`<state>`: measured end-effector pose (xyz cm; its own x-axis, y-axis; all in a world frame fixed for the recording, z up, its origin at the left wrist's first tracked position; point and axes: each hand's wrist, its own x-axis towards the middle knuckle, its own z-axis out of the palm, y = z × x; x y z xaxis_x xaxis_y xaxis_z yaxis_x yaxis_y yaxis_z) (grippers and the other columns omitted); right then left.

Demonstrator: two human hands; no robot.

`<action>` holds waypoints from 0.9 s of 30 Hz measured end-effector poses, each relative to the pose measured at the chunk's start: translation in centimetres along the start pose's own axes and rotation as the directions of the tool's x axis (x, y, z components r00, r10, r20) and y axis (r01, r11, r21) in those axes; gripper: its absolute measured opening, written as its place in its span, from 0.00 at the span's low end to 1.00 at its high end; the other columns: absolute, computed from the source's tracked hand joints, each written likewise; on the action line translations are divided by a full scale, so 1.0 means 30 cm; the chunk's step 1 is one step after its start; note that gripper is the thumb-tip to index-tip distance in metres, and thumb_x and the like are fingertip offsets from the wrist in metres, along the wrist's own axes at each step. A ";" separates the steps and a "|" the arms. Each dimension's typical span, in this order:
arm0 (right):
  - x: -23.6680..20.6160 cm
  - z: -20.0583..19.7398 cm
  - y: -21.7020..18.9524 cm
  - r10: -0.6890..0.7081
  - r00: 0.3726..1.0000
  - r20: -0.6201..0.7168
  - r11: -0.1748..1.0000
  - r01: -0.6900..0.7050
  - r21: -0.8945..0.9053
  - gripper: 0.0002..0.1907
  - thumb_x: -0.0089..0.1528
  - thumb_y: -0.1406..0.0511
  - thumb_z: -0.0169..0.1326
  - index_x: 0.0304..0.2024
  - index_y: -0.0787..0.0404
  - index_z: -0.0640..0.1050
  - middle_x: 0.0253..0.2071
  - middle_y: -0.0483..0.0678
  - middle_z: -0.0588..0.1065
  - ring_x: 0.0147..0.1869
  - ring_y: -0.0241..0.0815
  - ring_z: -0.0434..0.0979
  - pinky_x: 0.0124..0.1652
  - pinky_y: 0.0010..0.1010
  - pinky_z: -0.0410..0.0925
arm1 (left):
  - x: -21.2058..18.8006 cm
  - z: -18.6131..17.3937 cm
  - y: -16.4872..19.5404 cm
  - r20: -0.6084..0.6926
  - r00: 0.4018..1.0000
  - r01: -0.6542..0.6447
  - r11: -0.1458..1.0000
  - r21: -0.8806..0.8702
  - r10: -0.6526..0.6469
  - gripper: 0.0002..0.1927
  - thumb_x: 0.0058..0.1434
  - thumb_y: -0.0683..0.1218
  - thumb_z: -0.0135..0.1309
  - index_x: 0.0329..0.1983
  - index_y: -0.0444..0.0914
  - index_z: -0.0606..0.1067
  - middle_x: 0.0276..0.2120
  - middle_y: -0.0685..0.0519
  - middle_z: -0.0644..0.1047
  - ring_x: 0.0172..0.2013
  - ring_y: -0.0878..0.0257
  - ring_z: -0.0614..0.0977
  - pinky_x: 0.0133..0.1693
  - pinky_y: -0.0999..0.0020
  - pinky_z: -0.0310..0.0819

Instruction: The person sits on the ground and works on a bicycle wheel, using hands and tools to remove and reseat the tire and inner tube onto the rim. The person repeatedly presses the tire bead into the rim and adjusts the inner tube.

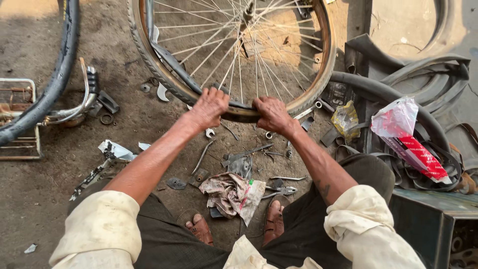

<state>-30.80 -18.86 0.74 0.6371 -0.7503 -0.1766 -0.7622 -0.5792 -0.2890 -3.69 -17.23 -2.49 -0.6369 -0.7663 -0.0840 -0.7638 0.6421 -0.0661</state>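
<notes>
A spoked bicycle wheel (239,45) stands upright on the dirt ground in front of me, with a worn tyre (144,55) around its rusty rim. My left hand (208,107) grips the tyre at the bottom of the wheel, fingers curled over its edge. My right hand (271,114) grips the same tyre a little to the right. A dark inner tube or tyre strip (174,67) hangs loose inside the rim on the left.
Tyre levers, spanners and pliers (279,189) lie scattered on the ground by a dirty rag (231,194). Black inner tubes (398,94) and a red-white plastic packet (408,139) pile at the right, above a metal box (433,219). Another bicycle's tyre (55,79) and handlebar sit left.
</notes>
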 end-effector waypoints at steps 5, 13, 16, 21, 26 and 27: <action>-0.026 0.022 -0.001 -0.048 0.996 -0.075 0.999 0.049 0.010 0.14 0.50 0.69 0.56 0.40 0.60 0.74 0.32 0.49 0.73 0.36 0.47 0.73 0.38 0.42 0.69 | 0.046 -0.015 0.041 0.031 0.998 0.062 0.982 -0.176 -0.057 0.16 0.50 0.42 0.61 0.41 0.33 0.72 0.29 0.46 0.72 0.34 0.58 0.74 0.39 0.57 0.65; -0.060 0.020 -0.035 -0.024 0.998 -0.065 0.991 0.032 0.130 0.14 0.48 0.71 0.56 0.38 0.63 0.76 0.33 0.52 0.76 0.38 0.54 0.76 0.37 0.48 0.68 | 0.050 0.003 0.078 0.332 0.943 0.160 0.903 -0.400 -0.021 0.26 0.56 0.37 0.60 0.58 0.36 0.66 0.33 0.46 0.77 0.37 0.52 0.81 0.51 0.45 0.73; -0.060 0.048 -0.054 0.044 0.999 -0.020 0.990 -0.041 0.138 0.11 0.51 0.72 0.54 0.36 0.61 0.79 0.31 0.49 0.76 0.34 0.49 0.76 0.34 0.44 0.68 | 0.025 0.032 0.124 0.263 0.965 0.103 0.933 -0.345 -0.009 0.32 0.52 0.37 0.63 0.60 0.40 0.66 0.40 0.43 0.76 0.48 0.49 0.77 0.56 0.37 0.65; -0.029 0.091 -0.076 0.091 0.993 0.074 0.991 -0.098 0.086 0.11 0.58 0.72 0.51 0.38 0.58 0.83 0.27 0.46 0.77 0.29 0.46 0.75 0.31 0.42 0.67 | 0.006 0.107 0.178 0.265 0.962 0.138 0.946 -0.293 -0.058 0.36 0.48 0.43 0.71 0.59 0.37 0.68 0.54 0.39 0.69 0.59 0.45 0.68 0.60 0.37 0.60; 0.011 0.107 -0.095 0.154 0.984 0.095 0.977 -0.165 0.132 0.13 0.53 0.69 0.57 0.38 0.55 0.87 0.35 0.48 0.81 0.35 0.47 0.79 0.36 0.42 0.72 | -0.003 0.152 0.232 0.316 0.947 0.130 0.971 -0.203 -0.060 0.37 0.48 0.45 0.71 0.59 0.33 0.68 0.54 0.42 0.66 0.59 0.47 0.66 0.58 0.38 0.62; 0.019 0.105 -0.094 0.155 0.981 0.118 0.976 -0.170 0.134 0.12 0.54 0.69 0.57 0.39 0.56 0.86 0.36 0.48 0.81 0.35 0.47 0.80 0.37 0.41 0.73 | 0.000 0.154 0.249 0.275 0.960 0.122 0.960 -0.252 -0.050 0.41 0.45 0.43 0.71 0.62 0.34 0.67 0.54 0.40 0.66 0.58 0.46 0.65 0.56 0.38 0.61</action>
<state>-27.93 -16.64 -1.50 0.5203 -0.7882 -0.3286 -0.8373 -0.3953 -0.3777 -8.91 -12.33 -7.58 -0.5447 -0.7618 -0.3507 -0.8373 0.5172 0.1771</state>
